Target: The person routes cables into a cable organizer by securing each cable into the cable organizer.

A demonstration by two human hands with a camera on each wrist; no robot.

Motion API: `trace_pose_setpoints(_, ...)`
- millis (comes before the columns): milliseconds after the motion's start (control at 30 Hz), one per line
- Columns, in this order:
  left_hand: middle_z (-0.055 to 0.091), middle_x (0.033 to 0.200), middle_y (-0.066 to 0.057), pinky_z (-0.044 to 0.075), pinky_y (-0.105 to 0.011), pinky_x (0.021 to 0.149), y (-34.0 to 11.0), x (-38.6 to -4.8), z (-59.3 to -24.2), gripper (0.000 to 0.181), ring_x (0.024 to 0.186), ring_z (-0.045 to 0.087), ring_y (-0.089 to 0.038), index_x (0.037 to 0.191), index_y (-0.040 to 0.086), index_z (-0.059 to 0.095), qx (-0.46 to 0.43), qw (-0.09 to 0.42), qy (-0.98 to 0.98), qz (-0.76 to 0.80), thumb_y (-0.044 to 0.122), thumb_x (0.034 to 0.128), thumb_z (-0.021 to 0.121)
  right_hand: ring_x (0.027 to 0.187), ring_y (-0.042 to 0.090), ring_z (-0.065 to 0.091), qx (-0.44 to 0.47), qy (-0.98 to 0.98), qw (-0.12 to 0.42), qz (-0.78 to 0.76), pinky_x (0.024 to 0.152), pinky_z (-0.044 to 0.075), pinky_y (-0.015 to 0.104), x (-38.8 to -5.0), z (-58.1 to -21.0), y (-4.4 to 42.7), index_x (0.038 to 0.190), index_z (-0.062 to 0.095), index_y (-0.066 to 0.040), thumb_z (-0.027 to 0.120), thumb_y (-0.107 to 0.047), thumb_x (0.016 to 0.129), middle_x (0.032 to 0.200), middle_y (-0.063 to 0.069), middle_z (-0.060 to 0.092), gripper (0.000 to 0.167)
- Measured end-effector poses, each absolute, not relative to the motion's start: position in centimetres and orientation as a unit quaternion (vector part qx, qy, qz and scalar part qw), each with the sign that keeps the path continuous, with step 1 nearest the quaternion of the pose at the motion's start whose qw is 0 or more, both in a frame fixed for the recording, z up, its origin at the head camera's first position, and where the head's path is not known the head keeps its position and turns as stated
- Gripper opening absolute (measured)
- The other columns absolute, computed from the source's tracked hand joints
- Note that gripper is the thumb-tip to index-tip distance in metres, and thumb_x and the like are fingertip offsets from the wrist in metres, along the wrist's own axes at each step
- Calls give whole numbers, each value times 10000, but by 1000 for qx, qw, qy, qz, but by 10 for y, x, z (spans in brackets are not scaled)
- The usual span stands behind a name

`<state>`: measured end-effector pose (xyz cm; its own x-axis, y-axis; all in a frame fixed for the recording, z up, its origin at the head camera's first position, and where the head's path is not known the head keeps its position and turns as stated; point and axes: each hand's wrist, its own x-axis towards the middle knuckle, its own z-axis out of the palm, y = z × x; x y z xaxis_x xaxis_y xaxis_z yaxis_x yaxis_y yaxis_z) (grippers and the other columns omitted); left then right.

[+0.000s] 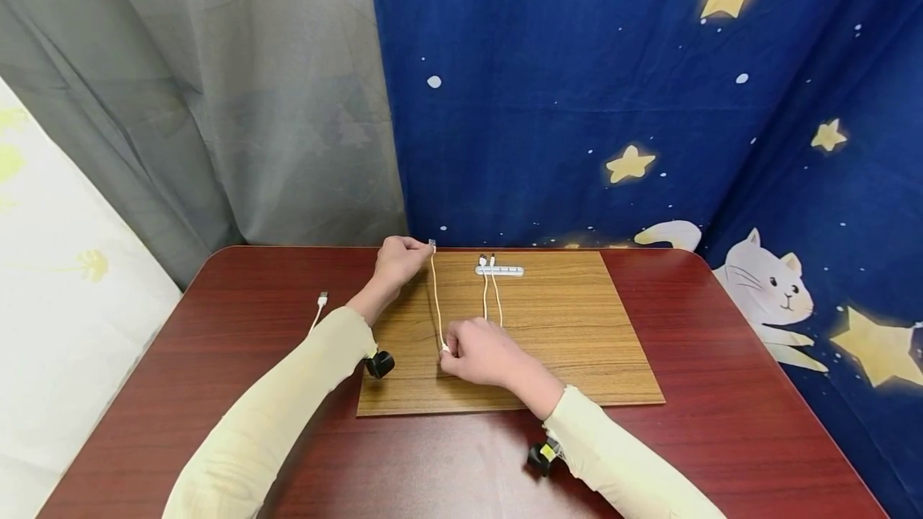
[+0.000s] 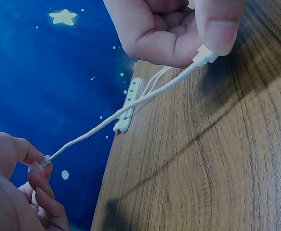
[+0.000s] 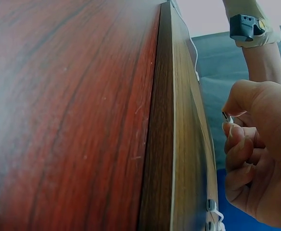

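A short white charging cable (image 1: 437, 303) is stretched between both hands above the wood-grain board (image 1: 577, 343). Thumb and fingers of the left hand (image 1: 397, 264) pinch its USB plug near the board's far edge; in the left wrist view this hand (image 2: 20, 185) is at lower left. Nearer the body, the right hand (image 1: 485, 352) pinches the cable's other end, whose small connector tip (image 3: 226, 117) pokes out in the right wrist view. A white cable holder strip (image 1: 510, 271) lies at the board's back, with two white cables (image 1: 498, 295) in its left part. Their lower ends are hidden behind the right hand.
Another white USB cable (image 1: 321, 303) lies on the red-brown table (image 1: 238, 327), left of the board and partly hidden by the left sleeve (image 1: 288, 399). Behind the table hang a grey curtain (image 1: 288, 102) and a blue star-patterned curtain (image 1: 541, 102).
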<state>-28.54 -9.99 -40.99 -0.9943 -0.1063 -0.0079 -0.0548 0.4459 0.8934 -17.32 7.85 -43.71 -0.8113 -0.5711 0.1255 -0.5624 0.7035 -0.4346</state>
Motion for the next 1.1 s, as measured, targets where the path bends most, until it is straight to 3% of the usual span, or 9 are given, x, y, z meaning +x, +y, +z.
trace_pose_setpoints(467,683,929,-59,436,-332,705,-89,-288,-412,197,845,554,-228,930,70,770,48,22,-865,-499,257,897,716,509,60,467,-294,927,14,-233,489,392,270,-172,-436,88,697,529,-202,706,-220,859,564,-108,479,240)
trace_pose_setpoints(1100,699,995,-86,465,-346,761,-66,-293,-409,210,886,581,-231,944,44,770,40,14,-861,-507,245,911,721,507,56,462,-278,932,8,-231,514,405,281,-173,-438,104,694,536,-201,690,-227,877,565,-111,482,240)
